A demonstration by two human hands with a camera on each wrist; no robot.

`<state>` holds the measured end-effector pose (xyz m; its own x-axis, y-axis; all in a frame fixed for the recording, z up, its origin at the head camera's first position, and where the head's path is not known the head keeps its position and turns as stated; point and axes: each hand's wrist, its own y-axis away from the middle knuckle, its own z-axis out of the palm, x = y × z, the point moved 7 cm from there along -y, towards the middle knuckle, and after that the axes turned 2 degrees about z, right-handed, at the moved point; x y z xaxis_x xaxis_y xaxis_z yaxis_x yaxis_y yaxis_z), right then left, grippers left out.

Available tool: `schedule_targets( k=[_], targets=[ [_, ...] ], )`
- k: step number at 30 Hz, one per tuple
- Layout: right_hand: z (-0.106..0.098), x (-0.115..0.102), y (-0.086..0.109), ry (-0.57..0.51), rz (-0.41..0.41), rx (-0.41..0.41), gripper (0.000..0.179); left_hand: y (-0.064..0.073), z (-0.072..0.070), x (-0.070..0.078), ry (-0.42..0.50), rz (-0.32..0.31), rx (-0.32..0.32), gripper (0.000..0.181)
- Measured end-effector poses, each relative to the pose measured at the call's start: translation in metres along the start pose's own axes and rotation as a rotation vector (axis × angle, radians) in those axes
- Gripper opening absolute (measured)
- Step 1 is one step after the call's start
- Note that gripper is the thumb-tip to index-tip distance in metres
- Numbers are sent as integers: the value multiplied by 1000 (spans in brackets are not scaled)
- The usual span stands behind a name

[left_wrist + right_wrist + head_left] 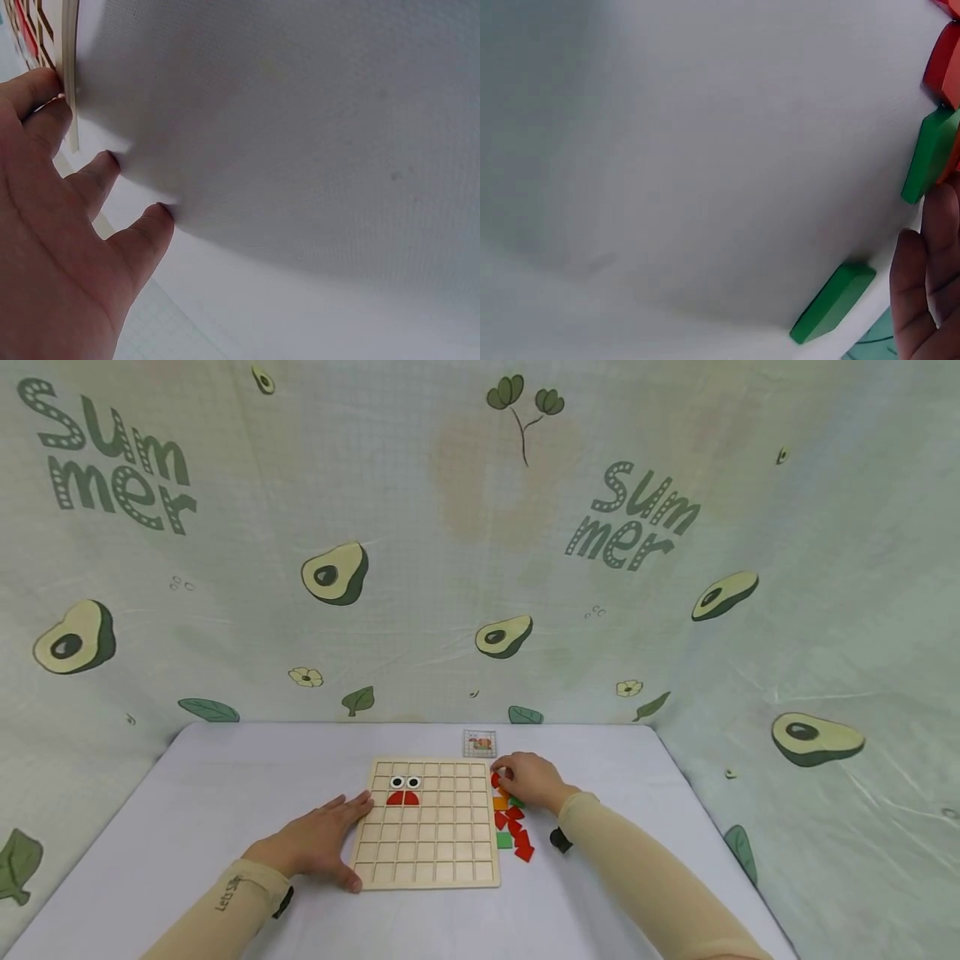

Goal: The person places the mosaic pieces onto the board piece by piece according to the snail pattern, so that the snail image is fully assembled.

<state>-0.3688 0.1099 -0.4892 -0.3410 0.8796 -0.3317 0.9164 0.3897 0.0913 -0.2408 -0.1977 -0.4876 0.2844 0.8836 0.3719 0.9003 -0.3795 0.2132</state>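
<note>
A pale wooden grid board (424,852) lies on the white table. Near its upper left, two round eye tiles (405,782) sit above two red quarter-round tiles (402,798). My left hand (318,839) rests along the board's left edge with fingers spread; the left wrist view shows some fingertips on the board's side and others on the table. On the board's right, my right hand (531,779) reaches down over the loose tiles, its fingertips at a red tile (496,781). Whether they pinch it is hidden. In the right wrist view, its fingers are beside a green tile (930,154).
Red, orange and green tiles (514,827) lie loosely along the board's right edge. A small picture card (480,743) lies behind the board. Another green tile (834,301) lies apart in the right wrist view. A patterned cloth (420,652) hangs behind the table.
</note>
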Motion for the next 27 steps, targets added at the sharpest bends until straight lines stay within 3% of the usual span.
schedule_targets(
  k=[5,14,20,27],
  targets=[
    [-2,5,7,40,-15,-16,19,1,-1,1,2,-4,-4,121],
    [-10,16,14,37,28,-5,22,0,2,-2,2,-1,-2,121],
    [-4,9,9,-28,-29,-2,25,-1,2,-4,4,-4,8,121],
    [-5,6,8,23,-12,30,21,-1,1,-1,16,2,5,120]
  ],
)
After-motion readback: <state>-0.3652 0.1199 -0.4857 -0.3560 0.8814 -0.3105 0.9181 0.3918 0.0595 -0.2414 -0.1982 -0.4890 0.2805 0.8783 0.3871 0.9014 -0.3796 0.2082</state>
